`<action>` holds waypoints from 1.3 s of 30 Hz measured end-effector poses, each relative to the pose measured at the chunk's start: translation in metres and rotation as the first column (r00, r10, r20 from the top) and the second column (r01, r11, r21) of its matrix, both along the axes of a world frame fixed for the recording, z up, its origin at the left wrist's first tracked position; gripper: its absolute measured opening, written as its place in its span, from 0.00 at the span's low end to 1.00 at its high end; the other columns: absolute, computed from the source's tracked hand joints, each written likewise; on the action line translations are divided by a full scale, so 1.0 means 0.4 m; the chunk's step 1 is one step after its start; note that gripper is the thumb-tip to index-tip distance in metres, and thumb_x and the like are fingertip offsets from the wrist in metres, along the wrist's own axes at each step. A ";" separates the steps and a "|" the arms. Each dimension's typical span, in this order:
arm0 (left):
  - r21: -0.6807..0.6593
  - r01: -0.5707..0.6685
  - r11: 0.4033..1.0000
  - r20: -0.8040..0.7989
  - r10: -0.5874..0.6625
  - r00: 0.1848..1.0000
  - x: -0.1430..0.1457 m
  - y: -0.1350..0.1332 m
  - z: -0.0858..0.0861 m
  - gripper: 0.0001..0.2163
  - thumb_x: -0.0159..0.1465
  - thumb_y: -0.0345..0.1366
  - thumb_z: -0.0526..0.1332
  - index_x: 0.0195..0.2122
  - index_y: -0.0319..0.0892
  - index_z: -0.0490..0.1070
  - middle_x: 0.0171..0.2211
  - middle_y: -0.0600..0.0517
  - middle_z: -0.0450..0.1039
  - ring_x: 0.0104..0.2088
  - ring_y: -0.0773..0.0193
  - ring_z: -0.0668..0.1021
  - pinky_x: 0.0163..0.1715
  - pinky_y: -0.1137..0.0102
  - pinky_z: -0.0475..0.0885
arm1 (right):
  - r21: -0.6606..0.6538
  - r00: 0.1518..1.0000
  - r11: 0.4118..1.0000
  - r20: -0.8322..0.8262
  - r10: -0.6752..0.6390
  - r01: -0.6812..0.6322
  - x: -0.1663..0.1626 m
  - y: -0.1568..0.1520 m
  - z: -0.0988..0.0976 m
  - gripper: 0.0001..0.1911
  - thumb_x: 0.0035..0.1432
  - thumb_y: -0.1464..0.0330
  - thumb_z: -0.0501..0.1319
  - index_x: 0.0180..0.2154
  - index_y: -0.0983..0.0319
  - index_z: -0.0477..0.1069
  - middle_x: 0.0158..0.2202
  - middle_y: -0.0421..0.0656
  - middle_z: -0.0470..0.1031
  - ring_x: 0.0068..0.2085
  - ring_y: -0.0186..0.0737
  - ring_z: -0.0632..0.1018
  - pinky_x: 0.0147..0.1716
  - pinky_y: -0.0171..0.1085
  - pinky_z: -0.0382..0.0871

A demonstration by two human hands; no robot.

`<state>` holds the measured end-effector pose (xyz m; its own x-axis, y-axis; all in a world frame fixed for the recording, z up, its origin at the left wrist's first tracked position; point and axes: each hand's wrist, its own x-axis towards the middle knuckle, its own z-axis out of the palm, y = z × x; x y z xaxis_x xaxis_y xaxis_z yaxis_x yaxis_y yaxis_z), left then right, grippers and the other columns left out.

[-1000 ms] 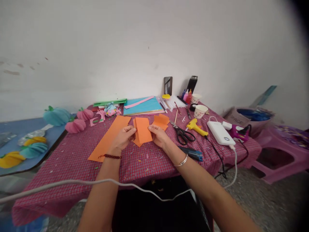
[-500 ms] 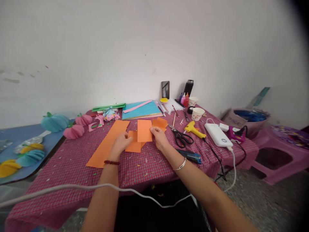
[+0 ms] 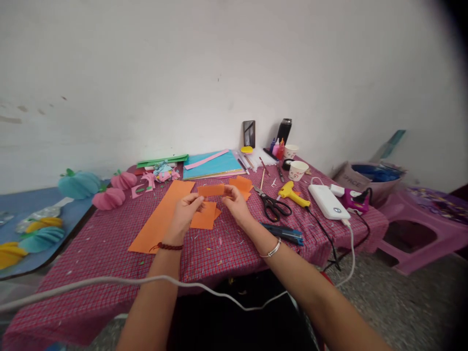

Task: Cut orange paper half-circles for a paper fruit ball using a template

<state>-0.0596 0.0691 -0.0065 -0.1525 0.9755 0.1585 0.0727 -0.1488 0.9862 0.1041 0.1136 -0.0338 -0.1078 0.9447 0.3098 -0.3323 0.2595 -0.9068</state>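
Both hands hold one small orange paper piece [image 3: 211, 190] flat above the table, seen almost edge-on. My left hand [image 3: 187, 209] pinches its left end and my right hand [image 3: 236, 204] pinches its right end. Below them a second orange piece [image 3: 204, 217] lies on the red checked tablecloth [image 3: 109, 243]. A long orange paper strip [image 3: 161, 217] lies to the left, and a small stack of orange pieces [image 3: 242, 185] sits just behind my right hand.
Black scissors [image 3: 272, 207], a yellow glue gun [image 3: 292, 192], a dark stapler [image 3: 287, 234] and a white power bank [image 3: 328, 202] lie to the right. Coloured paper sheets [image 3: 212, 165], cups and bottles stand at the back. Paper pumpkins [image 3: 107, 199] sit left. A white cable [image 3: 146, 280] crosses the front.
The stack of orange pieces was split: one piece stayed on the table, and both hands lifted the other and tilted it flat between them.
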 end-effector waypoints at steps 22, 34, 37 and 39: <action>-0.055 -0.031 0.998 0.143 0.038 0.989 0.033 0.007 -0.008 0.21 0.50 0.48 0.68 0.39 0.42 0.65 0.23 0.56 0.71 0.21 0.69 0.73 0.23 0.73 0.67 | -0.030 0.994 0.995 0.045 0.099 -0.098 0.000 -0.016 0.007 0.17 0.45 0.58 0.67 0.20 0.60 0.63 0.19 0.35 0.65 0.23 0.32 0.65 0.25 0.34 0.59; 0.026 0.007 1.000 0.013 -0.008 1.000 0.059 0.002 -0.017 0.11 0.51 0.42 0.66 0.24 0.38 0.72 0.22 0.55 0.70 0.23 0.69 0.69 0.25 0.73 0.63 | -0.084 0.977 0.974 -0.063 0.206 -0.210 -0.008 -0.015 -0.003 0.15 0.43 0.60 0.69 0.31 0.61 0.71 0.25 0.37 0.72 0.25 0.32 0.69 0.27 0.33 0.63; 0.027 0.015 1.000 -0.009 -0.015 1.000 0.056 0.003 -0.018 0.11 0.50 0.41 0.67 0.28 0.39 0.73 0.25 0.54 0.72 0.24 0.68 0.70 0.26 0.73 0.65 | -0.081 0.978 0.975 -0.014 0.206 -0.206 -0.008 -0.013 -0.005 0.15 0.41 0.59 0.69 0.28 0.61 0.72 0.26 0.38 0.74 0.27 0.34 0.70 0.30 0.34 0.64; 0.016 0.009 1.000 -0.021 -0.009 1.000 0.049 0.000 -0.015 0.11 0.50 0.42 0.67 0.28 0.40 0.72 0.24 0.55 0.71 0.23 0.69 0.69 0.25 0.73 0.64 | -0.078 0.975 0.973 0.018 0.220 -0.218 -0.007 -0.012 -0.004 0.16 0.38 0.60 0.70 0.28 0.61 0.73 0.26 0.37 0.74 0.28 0.35 0.71 0.30 0.34 0.64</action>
<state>-0.0399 0.0692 -0.0125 -0.1402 0.9742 0.1767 0.0915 -0.1649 0.9821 0.1013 0.1087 -0.0356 -0.3215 0.9178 0.2329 -0.3496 0.1136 -0.9300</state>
